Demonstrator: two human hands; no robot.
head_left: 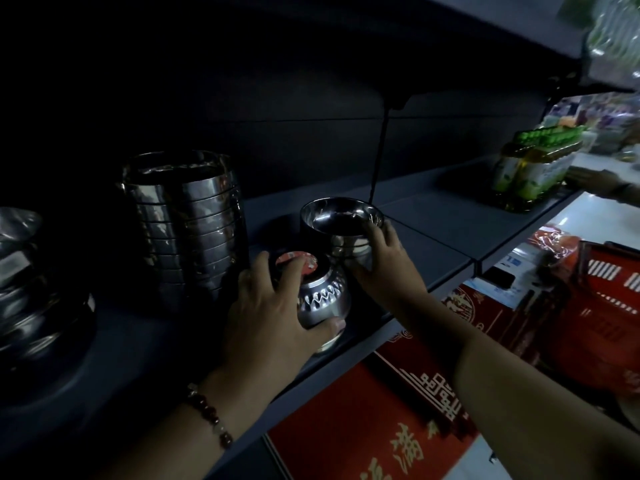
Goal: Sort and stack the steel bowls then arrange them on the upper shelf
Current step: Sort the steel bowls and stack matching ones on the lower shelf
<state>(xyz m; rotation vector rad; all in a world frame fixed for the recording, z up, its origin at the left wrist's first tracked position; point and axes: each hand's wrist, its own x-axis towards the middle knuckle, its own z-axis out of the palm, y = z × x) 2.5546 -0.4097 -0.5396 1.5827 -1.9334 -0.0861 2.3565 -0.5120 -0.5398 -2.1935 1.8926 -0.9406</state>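
On the dark shelf (433, 216), my left hand (270, 310) grips an upside-down patterned steel bowl (320, 296) with a red sticker on its base, near the front edge. Just behind it stands a short stack of upright steel bowls (341, 226); my right hand (384, 261) holds that stack by its right side. A tall stack of larger steel bowls (187, 223) stands to the left. Another stack of steel bowls (31, 282) sits at the far left, half in shadow.
A pack of green-capped bottles (530, 168) stands on the shelf at the right, with another person's hand (595, 183) beside it. Red boxes (398, 403) and a red basket (602, 306) lie below the shelf. A shelf bracket (379, 147) hangs behind the bowls.
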